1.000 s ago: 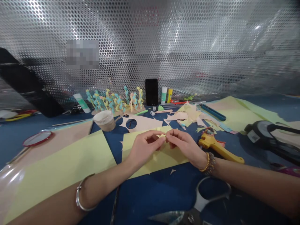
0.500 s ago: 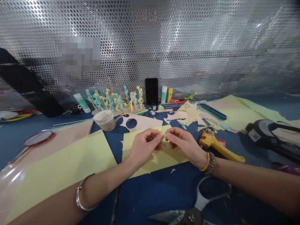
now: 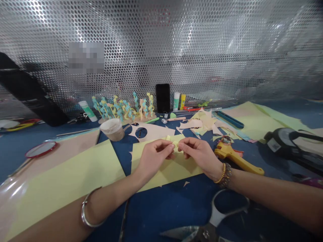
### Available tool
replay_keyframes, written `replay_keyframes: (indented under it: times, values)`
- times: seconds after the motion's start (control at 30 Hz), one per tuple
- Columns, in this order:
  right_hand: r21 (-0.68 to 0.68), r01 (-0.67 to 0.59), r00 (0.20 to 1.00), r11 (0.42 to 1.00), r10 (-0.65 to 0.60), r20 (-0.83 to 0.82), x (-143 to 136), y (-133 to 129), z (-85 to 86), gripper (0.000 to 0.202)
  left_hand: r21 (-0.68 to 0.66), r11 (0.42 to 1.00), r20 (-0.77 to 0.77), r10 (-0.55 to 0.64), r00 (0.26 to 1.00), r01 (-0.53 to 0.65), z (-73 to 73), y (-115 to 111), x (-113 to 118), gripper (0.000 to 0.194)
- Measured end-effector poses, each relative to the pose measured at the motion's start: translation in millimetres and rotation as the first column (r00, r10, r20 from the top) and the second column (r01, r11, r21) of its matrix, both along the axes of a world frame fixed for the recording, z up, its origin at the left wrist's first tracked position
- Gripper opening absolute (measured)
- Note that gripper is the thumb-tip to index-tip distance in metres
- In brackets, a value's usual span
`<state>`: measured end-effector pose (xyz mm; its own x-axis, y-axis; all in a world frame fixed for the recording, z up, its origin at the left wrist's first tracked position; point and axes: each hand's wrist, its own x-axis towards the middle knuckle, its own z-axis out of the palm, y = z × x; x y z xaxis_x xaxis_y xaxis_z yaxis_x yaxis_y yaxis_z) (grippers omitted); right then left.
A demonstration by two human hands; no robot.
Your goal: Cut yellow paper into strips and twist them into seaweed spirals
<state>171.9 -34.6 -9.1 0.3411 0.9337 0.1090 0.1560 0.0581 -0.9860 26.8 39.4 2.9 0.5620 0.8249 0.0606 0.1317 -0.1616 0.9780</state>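
Between my two hands is a small pale yellow paper piece (image 3: 176,145), partly hidden by the fingers. My left hand (image 3: 156,155) pinches its left side between thumb and fingertips. On the other side, my right hand (image 3: 198,153) pinches it the same way. Both hands are just above a yellow paper sheet (image 3: 151,179) lying on the blue table. Large scissors (image 3: 214,216) lie at the front, below my right wrist. A yellow glue gun (image 3: 237,159) rests right of my right hand.
Behind my left hand stand a paper cup (image 3: 112,130) and a row of twisted paper strips (image 3: 121,109). Paper scraps (image 3: 204,121) lie behind my right hand. A black phone (image 3: 163,98) leans upright at the back. A black device (image 3: 290,144) is at the right.
The small yellow paper between my fingers has shifted, and more of it shows above my left fingertips. Both hands keep nearly the same place and pinch.
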Motion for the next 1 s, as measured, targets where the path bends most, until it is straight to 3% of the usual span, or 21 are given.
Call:
replay_keyframes:
  times: [0.23,0.43,0.57,1.0]
  values:
    - [-0.015,0.038,0.999,0.999,-0.039,-0.035,0.0,-1.1,2.1,0.028,0.051,0.999,-0.01,-0.002,1.0,0.003,-1.0,2.1,-1.2,0.021]
    - [-0.002,-0.056,0.998,0.998,0.056,-0.024,0.0,-1.8,0.4,0.026,0.001,0.999,0.028,-0.048,0.998,0.048,-4.0,2.5,-1.0,0.023]
    - [0.002,-0.082,0.996,0.997,0.082,-0.032,-1.1,-1.1,0.7,0.026,0.047,0.994,-0.012,-0.103,0.995,0.103,-3.4,1.0,-1.2,0.024]
    - [-0.008,-0.066,0.998,0.998,0.066,0.007,-0.6,-0.1,1.0,0.027,0.096,0.995,-0.057,-0.014,0.998,0.02,-1.7,-0.9,-1.1,0.023]
